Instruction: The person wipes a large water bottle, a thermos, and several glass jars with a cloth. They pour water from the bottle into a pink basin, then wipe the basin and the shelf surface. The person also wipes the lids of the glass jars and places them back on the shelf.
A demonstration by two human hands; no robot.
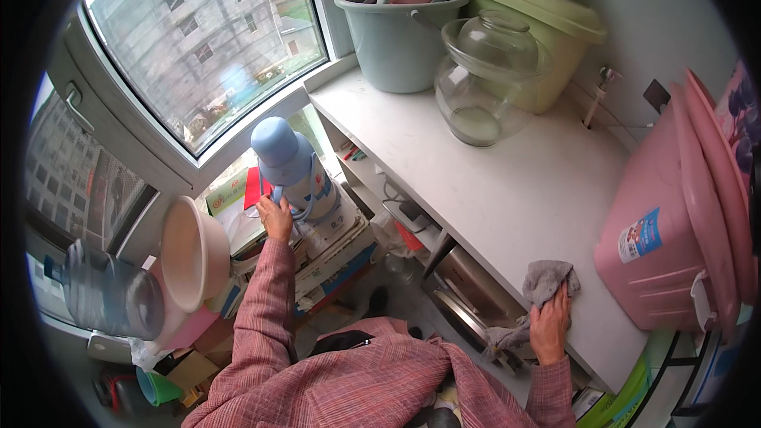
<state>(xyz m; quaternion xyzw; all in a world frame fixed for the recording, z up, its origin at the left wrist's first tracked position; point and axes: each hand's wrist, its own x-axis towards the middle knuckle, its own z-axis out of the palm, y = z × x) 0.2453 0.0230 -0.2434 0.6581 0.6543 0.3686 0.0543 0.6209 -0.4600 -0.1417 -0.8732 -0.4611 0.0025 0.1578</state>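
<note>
My left hand [276, 219] grips the handle of a light blue vacuum flask [291, 160], which stands upright on a stack of books and papers [333, 249] by the window. My right hand [550, 324] presses a grey cloth [548, 283] onto the near right edge of a white countertop [416, 154]. Part of the cloth hangs over the front edge. A clear glass pickle jar [483, 89] stands farther back on the counter.
Behind the jar are a grey-blue bucket [404, 41] and a lidded yellow-green bin [547, 65]. Pink plastic tubs [660, 232] stand at the counter's right end. A pale pink basin [199, 255] and a large clear water bottle [113, 297] lie on the left.
</note>
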